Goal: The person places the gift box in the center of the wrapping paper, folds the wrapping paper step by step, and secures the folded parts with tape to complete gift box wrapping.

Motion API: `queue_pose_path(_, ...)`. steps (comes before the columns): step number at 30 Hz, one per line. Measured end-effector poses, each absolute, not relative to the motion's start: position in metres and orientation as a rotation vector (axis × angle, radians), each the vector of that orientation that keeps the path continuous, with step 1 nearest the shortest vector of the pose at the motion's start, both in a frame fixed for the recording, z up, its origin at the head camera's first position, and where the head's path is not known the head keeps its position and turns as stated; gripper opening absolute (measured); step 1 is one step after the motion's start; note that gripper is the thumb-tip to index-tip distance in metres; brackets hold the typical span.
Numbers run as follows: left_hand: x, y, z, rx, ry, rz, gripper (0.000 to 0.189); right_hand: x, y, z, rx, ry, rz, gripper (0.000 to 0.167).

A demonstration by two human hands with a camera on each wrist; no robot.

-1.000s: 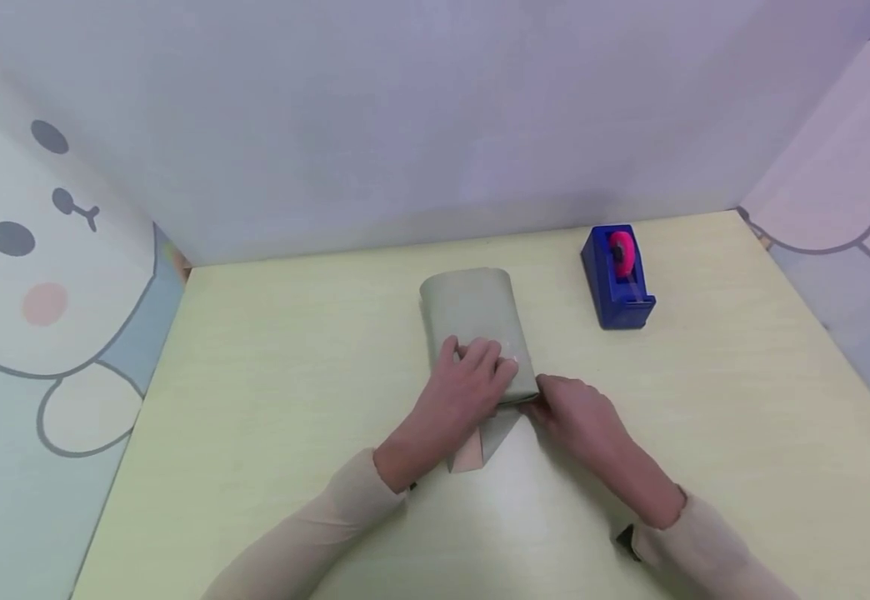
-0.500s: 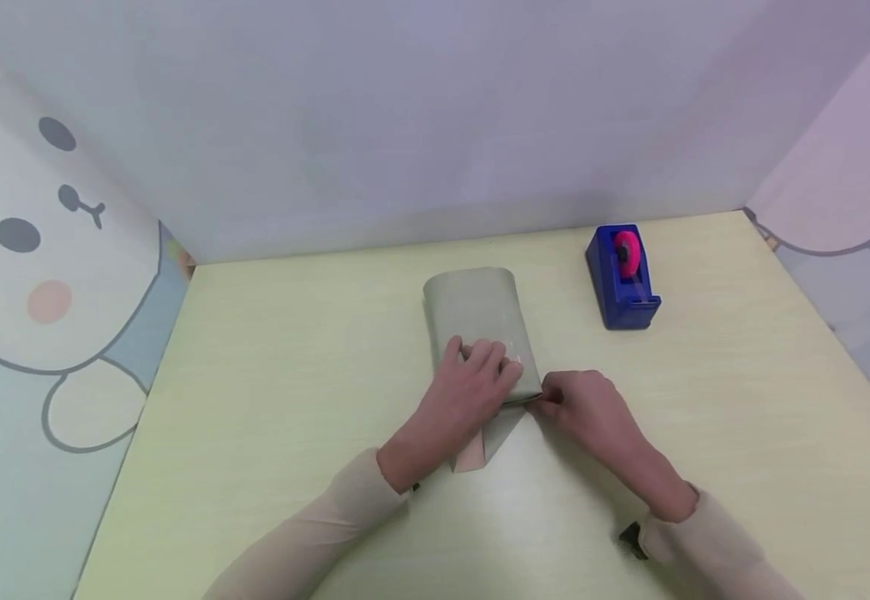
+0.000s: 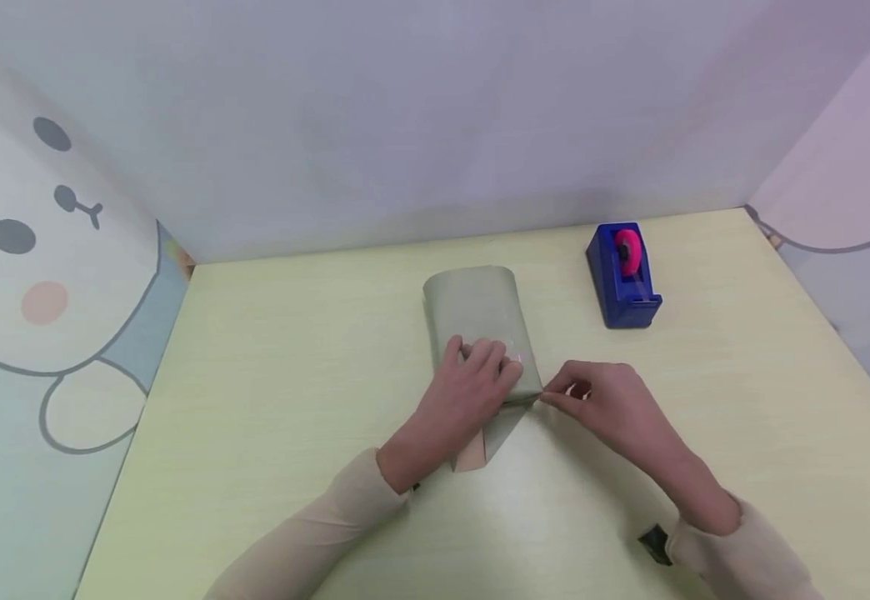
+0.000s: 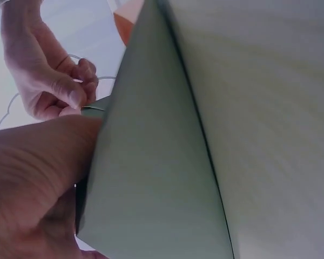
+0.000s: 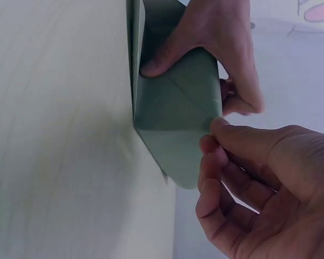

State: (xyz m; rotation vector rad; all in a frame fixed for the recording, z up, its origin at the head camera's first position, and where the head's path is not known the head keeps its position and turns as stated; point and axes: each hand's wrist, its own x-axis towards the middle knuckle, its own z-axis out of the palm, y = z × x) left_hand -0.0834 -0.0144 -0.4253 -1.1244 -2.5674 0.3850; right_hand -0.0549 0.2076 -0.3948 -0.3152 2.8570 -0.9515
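A package wrapped in grey-green paper (image 3: 476, 304) lies on the table, its near end partly folded. My left hand (image 3: 467, 387) grips that near end, curled fingers on top and the thumb pressed against the end face, as the right wrist view shows. A paper flap (image 3: 501, 432) sticks out toward me below the hand, with a paler pinkish strip beside it. It fills much of the left wrist view as a long green triangle. My right hand (image 3: 615, 408) pinches the paper at the package's near right corner between thumb and index finger (image 5: 243, 137).
A blue tape dispenser (image 3: 622, 279) with a pink core stands at the back right of the pale wooden table (image 3: 292, 358). Grey-white wall panels (image 3: 435, 125) rise behind the table, and cartoon-printed ones flank it.
My right hand has drawn back slightly right and lifted, its fingers narrowing to a fingertip pinch on the paper corner. My left hand has stayed on the package.
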Motion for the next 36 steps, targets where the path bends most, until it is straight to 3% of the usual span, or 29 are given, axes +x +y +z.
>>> queue_pose_path(10,-0.084,-0.013,-0.425,-1.118,-2.55,0.372,0.015,-0.059,0.2,-0.429,-0.306,2.838,-0.899,0.007)
queue_pose_path(20,-0.083,-0.017,-0.424,-1.139,-2.553,0.373,0.019,-0.066,0.193,-0.427,-0.242,2.775,-0.82,0.013)
queue_pose_path(26,-0.082,-0.017,-0.425,-1.149,-2.534,0.37,0.017,-0.036,0.189,-0.413,-0.31,2.9,-0.729,0.002)
queue_pose_path(32,-0.082,-0.02,-0.425,-1.129,-2.503,0.39,0.023,-0.012,0.177,-0.424,-0.847,3.055,-0.654,0.036)
queue_pose_path(36,-0.083,-0.023,-0.423,-1.175,-2.527,0.37,0.031,-0.009,0.169,-0.434,-0.885,3.093,-0.401,0.057)
